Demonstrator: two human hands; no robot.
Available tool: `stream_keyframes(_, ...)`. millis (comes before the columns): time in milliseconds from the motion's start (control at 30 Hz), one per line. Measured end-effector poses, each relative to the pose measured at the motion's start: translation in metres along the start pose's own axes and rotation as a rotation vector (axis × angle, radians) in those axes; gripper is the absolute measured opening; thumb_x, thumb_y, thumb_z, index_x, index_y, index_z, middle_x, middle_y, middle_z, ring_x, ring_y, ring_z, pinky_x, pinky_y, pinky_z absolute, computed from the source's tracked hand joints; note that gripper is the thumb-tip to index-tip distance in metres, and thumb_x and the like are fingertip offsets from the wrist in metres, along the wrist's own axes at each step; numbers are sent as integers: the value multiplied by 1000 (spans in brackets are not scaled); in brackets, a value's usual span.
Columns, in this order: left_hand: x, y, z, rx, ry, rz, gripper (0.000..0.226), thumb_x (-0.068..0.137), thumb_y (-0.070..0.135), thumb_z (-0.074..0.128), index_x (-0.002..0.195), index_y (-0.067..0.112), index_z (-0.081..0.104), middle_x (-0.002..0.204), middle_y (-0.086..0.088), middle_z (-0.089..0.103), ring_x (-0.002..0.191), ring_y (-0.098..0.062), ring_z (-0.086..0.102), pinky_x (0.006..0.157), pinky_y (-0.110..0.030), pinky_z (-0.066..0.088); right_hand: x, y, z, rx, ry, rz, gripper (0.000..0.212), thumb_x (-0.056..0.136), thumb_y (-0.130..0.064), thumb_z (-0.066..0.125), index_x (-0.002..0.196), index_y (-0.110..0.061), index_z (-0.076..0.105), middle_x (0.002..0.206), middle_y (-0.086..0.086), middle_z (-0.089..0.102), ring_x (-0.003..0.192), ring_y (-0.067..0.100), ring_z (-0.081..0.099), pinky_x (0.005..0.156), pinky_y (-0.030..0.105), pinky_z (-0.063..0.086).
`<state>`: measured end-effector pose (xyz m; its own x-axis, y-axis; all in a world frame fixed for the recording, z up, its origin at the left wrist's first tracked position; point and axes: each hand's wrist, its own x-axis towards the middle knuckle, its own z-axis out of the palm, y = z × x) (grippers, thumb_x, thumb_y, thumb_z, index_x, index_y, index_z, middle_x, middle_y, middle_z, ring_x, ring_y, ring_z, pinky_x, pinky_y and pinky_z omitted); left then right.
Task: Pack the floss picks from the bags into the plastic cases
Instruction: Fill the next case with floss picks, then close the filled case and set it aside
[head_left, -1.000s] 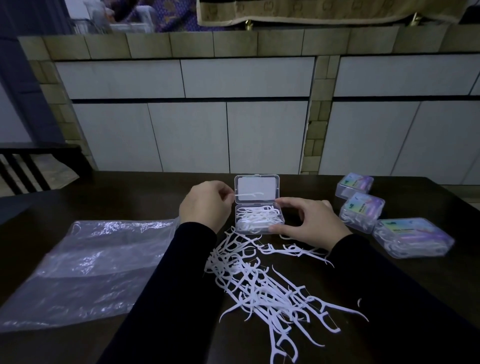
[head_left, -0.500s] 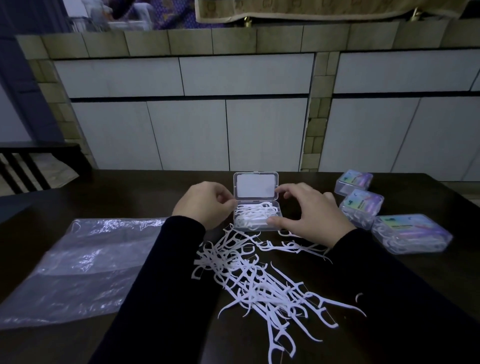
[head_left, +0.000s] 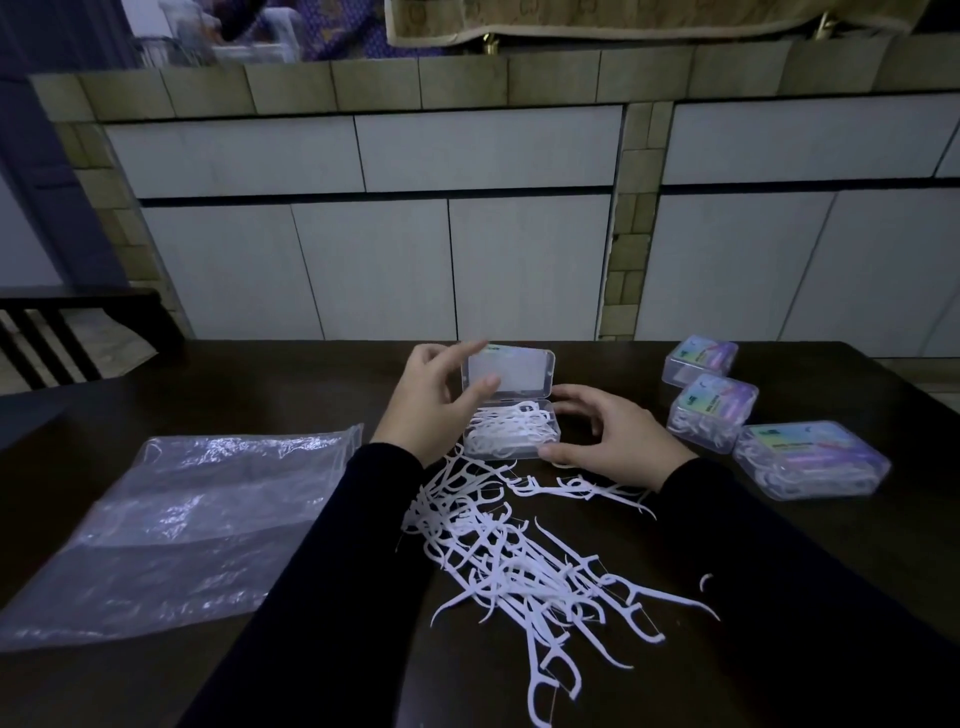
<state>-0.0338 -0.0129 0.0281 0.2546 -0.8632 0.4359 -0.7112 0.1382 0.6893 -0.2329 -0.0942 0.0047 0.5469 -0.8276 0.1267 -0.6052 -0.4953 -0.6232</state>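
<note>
Two hands work at one open plastic case (head_left: 511, 434) near the middle of the far edge of our dark counter (head_left: 260, 395). Our left hand (head_left: 434, 402) pinches the raised lid (head_left: 511, 371) by its left end, index finger on the top edge and thumb pressed on the inner face, so that grip is closed on the lid. Our right hand (head_left: 610, 439) curls round the right end of the case's base, thumb at the near right corner and fingers behind the far right corner, a grip closed on the case. White floss picks fill the base between the two hands. A loose heap of floss picks (head_left: 519, 551) lies on the counter just on the near side of the case, spreading toward the near edge between our dark sleeves. Left of the left forearm a flat clear plastic bag (head_left: 182, 530) lies toward the counter's left edge. Three closed cases (head_left: 711, 410) filled with picks sit in a row toward the right edge, well apart from the right hand.
</note>
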Motion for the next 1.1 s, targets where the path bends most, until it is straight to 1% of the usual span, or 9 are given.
stream_keyframes(100,-1,-1,2,-5,-19,43,23,83,39,68,106,36,66,100,12,47,76,-2,49,70,-10,41,0,3,-1,34,8,-3,88,68,-60,74,143,-39,33,132,-19,56,128,8,46,110,50,30)
stream_keyframes(200,-3,0,6,14,-100,64,13,79,37,72,90,30,71,105,16,56,99,-2,54,86,-21,47,1,8,-4,20,24,0,80,70,-59,74,139,-40,39,132,-17,56,126,7,48,110,49,31)
stream_keyframes(300,-5,1,12,122,-211,112,11,83,34,71,94,33,72,108,16,65,104,-5,55,95,-36,47,3,14,-8,5,32,6,77,68,-60,74,135,-40,42,131,-16,56,124,6,49,109,49,33)
stream_keyframes(400,-4,4,16,168,-237,112,18,82,31,73,100,33,73,114,15,66,111,-8,53,100,-40,43,5,17,-9,7,30,4,76,68,-58,75,134,-39,42,133,-13,56,126,7,48,110,49,32)
stream_keyframes(567,-5,10,21,150,-209,49,18,76,26,79,94,24,76,112,16,64,110,-8,53,99,-34,43,8,19,-8,20,24,4,75,68,-53,78,133,-38,44,132,-12,56,126,6,48,110,48,34)
stream_keyframes(633,-3,14,24,238,-209,34,16,78,25,77,94,22,76,113,12,65,108,-10,55,97,-32,44,8,19,-8,16,24,5,75,68,-53,78,133,-37,44,132,-12,56,126,7,49,109,48,35)
stream_keyframes(767,5,20,28,405,-264,-41,14,80,29,75,93,27,73,120,8,62,107,-13,58,98,-34,45,7,18,-8,-7,26,4,73,70,-51,77,134,-36,43,134,-12,56,127,8,48,109,47,35)
stream_keyframes(900,-1,14,31,340,-197,-43,8,77,28,77,81,31,70,116,11,64,105,-11,59,95,-35,48,6,15,-8,-57,31,12,74,75,-50,75,138,-34,40,138,-9,53,129,10,47,110,47,34)
stream_keyframes(1100,-3,17,33,460,-107,-109,23,88,30,65,110,30,67,123,1,60,103,-14,57,83,-22,39,4,-1,-1,-164,68,14,74,84,-54,65,146,-32,32,144,-8,48,131,14,45,112,45,29)
